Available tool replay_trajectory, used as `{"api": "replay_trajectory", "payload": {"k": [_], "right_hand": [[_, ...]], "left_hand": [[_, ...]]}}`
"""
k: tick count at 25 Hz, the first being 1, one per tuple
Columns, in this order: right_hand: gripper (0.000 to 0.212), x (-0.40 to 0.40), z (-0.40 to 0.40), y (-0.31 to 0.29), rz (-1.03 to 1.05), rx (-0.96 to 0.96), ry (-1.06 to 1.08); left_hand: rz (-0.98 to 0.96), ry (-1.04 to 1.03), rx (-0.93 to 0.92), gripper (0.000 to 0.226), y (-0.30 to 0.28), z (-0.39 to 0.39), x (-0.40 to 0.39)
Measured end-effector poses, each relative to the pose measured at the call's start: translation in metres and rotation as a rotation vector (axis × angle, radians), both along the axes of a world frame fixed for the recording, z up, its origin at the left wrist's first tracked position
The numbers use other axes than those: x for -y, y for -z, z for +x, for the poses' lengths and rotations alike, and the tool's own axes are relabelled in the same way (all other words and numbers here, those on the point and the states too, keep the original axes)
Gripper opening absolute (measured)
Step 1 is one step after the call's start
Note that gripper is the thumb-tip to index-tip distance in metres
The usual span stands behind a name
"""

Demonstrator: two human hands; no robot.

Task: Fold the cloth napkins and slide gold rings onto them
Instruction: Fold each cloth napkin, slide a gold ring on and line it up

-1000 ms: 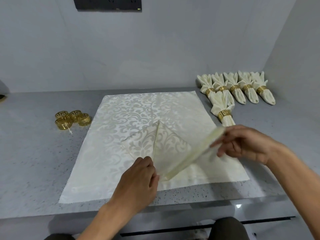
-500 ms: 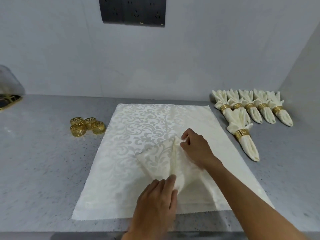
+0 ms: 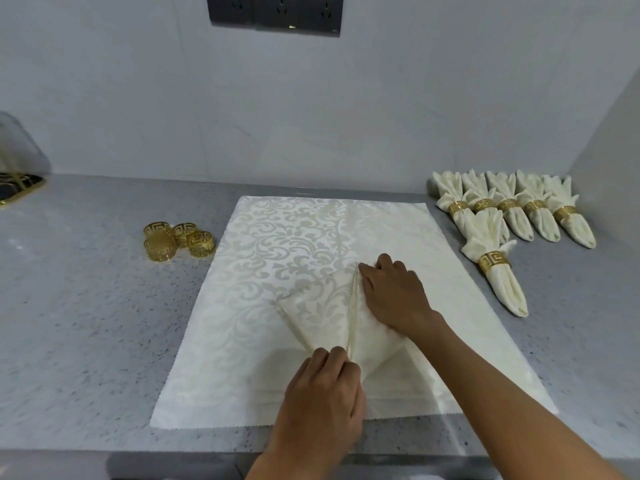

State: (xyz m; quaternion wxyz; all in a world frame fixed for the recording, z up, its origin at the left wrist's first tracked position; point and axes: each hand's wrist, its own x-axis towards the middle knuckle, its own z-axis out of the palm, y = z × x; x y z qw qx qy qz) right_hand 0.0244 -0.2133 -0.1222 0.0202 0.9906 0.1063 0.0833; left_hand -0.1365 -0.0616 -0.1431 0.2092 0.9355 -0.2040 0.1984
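A cream damask napkin [image 3: 320, 311] folded into a kite shape lies on top of flat cream napkins [image 3: 277, 237] on the grey counter. My right hand [image 3: 394, 296] lies flat on the right flap, fingertips at the top point by the centre seam. My left hand [image 3: 323, 386] presses the bottom point down with its fingers. Several gold rings [image 3: 176, 239] sit in a cluster on the counter to the left of the cloths.
Several finished napkins with gold rings [image 3: 512, 216] lie in a row at the back right, one more [image 3: 498, 271] in front of them. A dark gold-edged tray [image 3: 17, 188] is at the far left. Wall sockets [image 3: 275, 12] are above. The counter edge [image 3: 104, 448] runs along the bottom.
My right hand brought the right flap over to the centre seam and laid it down. It now presses the flap flat. My left hand stays on the bottom point.
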Motion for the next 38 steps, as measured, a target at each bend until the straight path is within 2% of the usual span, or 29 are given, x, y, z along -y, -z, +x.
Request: {"api": "replay_trajectory", "payload": {"k": [2,4,6,7,9,10,11,14,15,17,19,22,25,28,30,34,36,38], "right_hand": [[0.039,0.004,-0.016,-0.014,0.131,0.130,0.017],[0.032,0.010,-0.051,-0.025,0.373,0.268,0.027],[0.023,0.013,-0.097,-0.022,0.525,0.277,-0.003],[0.024,0.010,-0.118,-0.017,0.535,0.246,-0.014],[0.035,0.001,-0.148,-0.004,0.505,0.156,-0.029],[0.042,-0.003,-0.155,0.001,0.483,0.107,-0.022],[0.047,-0.004,-0.155,0.003,0.462,0.076,0.003],[0.052,0.011,-0.138,-0.004,0.425,0.114,0.082],[0.050,0.019,-0.134,-0.007,0.436,0.104,0.079],[0.046,0.033,-0.130,-0.012,0.471,-0.035,0.001],[0.047,0.039,-0.133,-0.007,0.382,-0.128,-0.100],[0.041,0.043,-0.139,0.009,0.322,-0.005,-0.131],[0.038,0.045,-0.135,0.014,0.345,0.088,-0.065],[0.038,0.044,-0.134,0.013,0.319,0.087,-0.046],[0.036,0.038,-0.140,0.009,0.268,0.055,-0.012],[0.034,0.016,-0.116,-0.030,0.150,0.166,-0.048],[0.051,0.009,-0.087,-0.040,0.231,0.077,-0.043],[0.062,0.012,-0.078,-0.021,0.238,-0.154,-0.041]], "left_hand": [[-0.103,0.022,-0.048,0.019,-0.017,-0.006,-0.002],[-0.228,-0.008,-0.016,0.019,-0.037,0.003,-0.012],[-0.249,-0.122,-0.039,0.021,-0.047,0.031,-0.030],[-0.225,-0.185,-0.123,0.029,-0.048,0.050,-0.041],[-0.069,-0.240,-0.383,0.039,-0.043,0.076,-0.055],[-0.002,-0.234,-0.442,0.039,-0.040,0.079,-0.057],[0.014,-0.226,-0.446,0.036,-0.038,0.076,-0.057],[-0.107,-0.150,-0.446,0.031,-0.043,0.039,-0.047],[-0.076,-0.093,-0.417,0.033,-0.043,0.024,-0.043],[0.114,0.053,-0.295,0.046,-0.038,0.003,-0.035],[0.243,0.164,-0.302,0.061,-0.032,0.003,-0.036],[0.332,0.144,-0.382,0.070,-0.022,0.009,-0.045],[0.286,0.118,-0.396,0.071,-0.023,0.005,-0.042],[0.222,0.034,-0.288,0.071,-0.030,0.021,-0.028],[0.296,0.002,-0.252,0.067,-0.030,0.047,-0.016],[0.482,0.009,-0.450,0.065,-0.017,0.082,-0.009],[0.481,0.026,-0.476,0.063,-0.008,0.087,-0.012],[0.445,0.034,-0.471,0.062,-0.007,0.086,-0.012]]}}
